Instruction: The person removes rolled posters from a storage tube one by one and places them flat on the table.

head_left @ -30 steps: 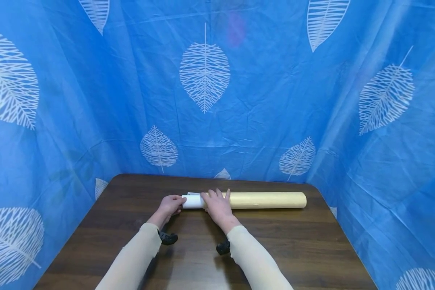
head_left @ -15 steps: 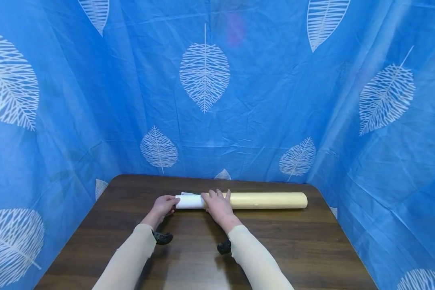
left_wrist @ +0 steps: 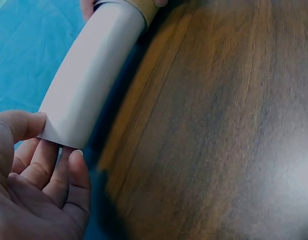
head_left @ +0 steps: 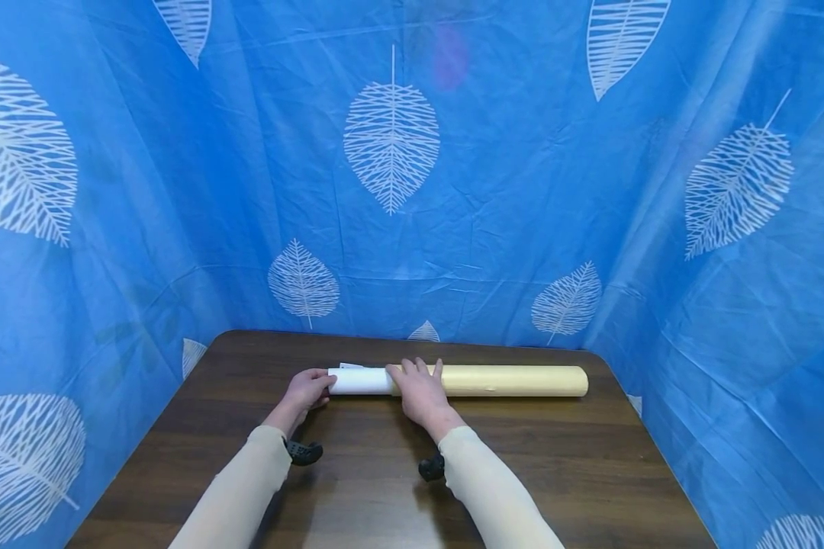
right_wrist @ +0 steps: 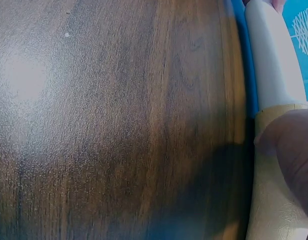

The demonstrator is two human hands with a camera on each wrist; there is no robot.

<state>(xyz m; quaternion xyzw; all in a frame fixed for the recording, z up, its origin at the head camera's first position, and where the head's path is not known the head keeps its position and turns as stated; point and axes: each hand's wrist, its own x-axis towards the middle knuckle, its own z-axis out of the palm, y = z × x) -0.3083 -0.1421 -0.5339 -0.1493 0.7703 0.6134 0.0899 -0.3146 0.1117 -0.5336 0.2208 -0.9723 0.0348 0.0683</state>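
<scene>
A long tan cardboard tube lies sideways near the far edge of the table. From its left end sticks a rolled white sheet, with a loose white edge showing behind it in the head view. My left hand pinches the free left end of the roll, thumb outside and fingers at the opening. My right hand holds the tube near its left end, fingers over the top and thumb on the near side. How far the roll reaches inside the tube is hidden.
The brown wooden table has rounded far corners. Blue curtains with white leaf prints hang behind it and along both sides, close to the table edges. Black wrist devices sit under both forearms.
My left hand has moved left with the end of the white roll, and more of the roll shows outside the tube. My right hand still holds the tube at about the same place.
</scene>
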